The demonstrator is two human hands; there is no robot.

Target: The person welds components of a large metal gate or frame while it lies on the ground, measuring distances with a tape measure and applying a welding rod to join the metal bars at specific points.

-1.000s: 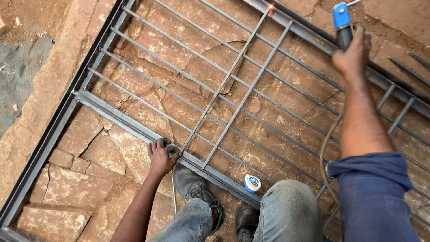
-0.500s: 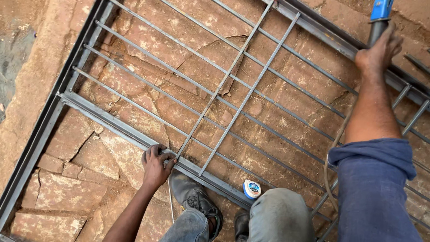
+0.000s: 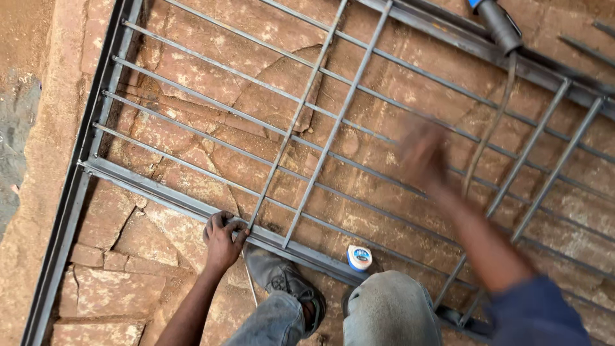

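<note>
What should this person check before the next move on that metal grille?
1. Left hand steadying the frame: ok, it grips the frame bar where an upright rod meets it.
2. Right hand free: ok, it holds nothing, though it is blurred in motion.
3. Tool parked safely: ok, it lies on the far bar, apart from both hands.
4. Cable clear of the hand: not ok, it trails across the rods right beside the right hand.
5. Tape roll out of the way: ok, it sits by the knee.
6. Rod joint sound: cannot tell.

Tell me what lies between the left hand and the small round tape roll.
In the head view, between the left hand and the tape roll lie the grille's frame bar and two upright bar ends.
</note>
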